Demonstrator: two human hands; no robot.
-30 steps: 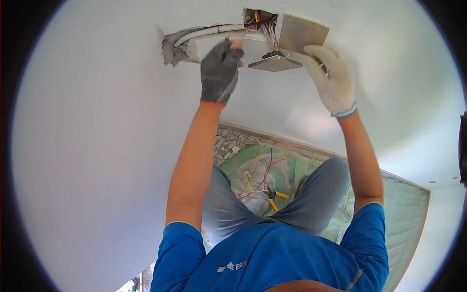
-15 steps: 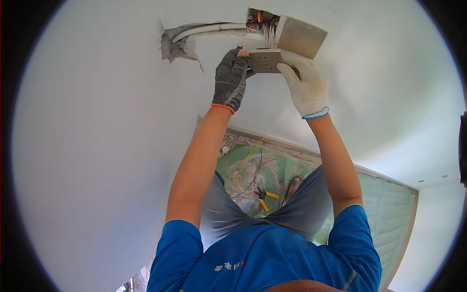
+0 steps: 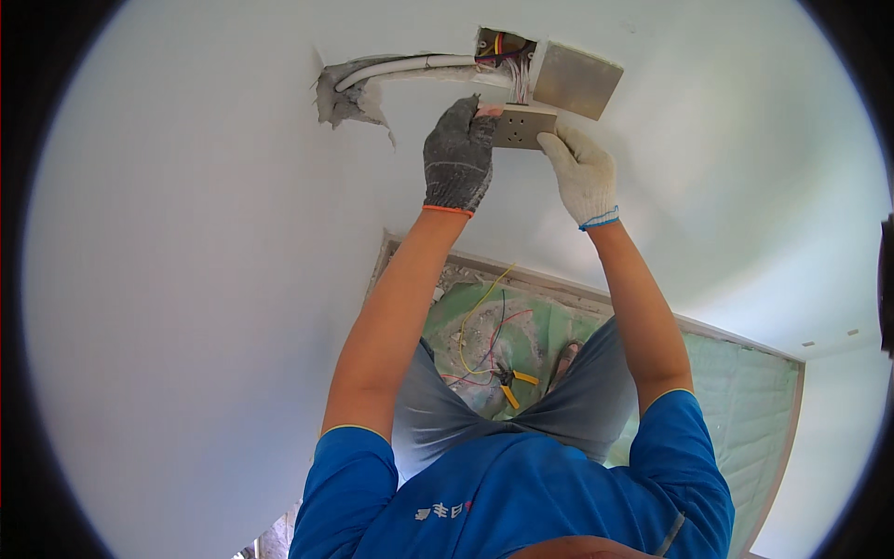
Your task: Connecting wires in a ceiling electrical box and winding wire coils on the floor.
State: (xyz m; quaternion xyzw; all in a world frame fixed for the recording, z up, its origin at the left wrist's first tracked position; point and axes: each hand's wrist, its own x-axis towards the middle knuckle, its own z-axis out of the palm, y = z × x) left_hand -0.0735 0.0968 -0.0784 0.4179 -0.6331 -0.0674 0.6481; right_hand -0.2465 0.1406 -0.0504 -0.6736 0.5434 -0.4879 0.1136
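Note:
A grey-brown wall socket (image 3: 524,129) with a square faceplate is held between my two hands, just below the opening in the wall. My left hand (image 3: 459,156), in a dark grey glove with a bare thumb tip showing, grips its left edge. On its right edge closes my right hand (image 3: 579,168), in a white knitted glove. Pale thin wires (image 3: 520,82) run from behind the socket up to the wall box (image 3: 503,45), where red, yellow and dark wires show. The socket's back is hidden.
A blank square plate (image 3: 577,80) sits on the wall right of the box. White conduit (image 3: 400,67) lies in a broken-out channel to the left. On the green floor sheet (image 3: 456,321) between my legs are yellow-handled pliers (image 3: 510,384) and loose coloured wires (image 3: 466,326).
Both hands and the socket appear slightly lower in view, and my left hand has shifted right. The socket face is turned more squarely toward me. The whole view has moved a little.

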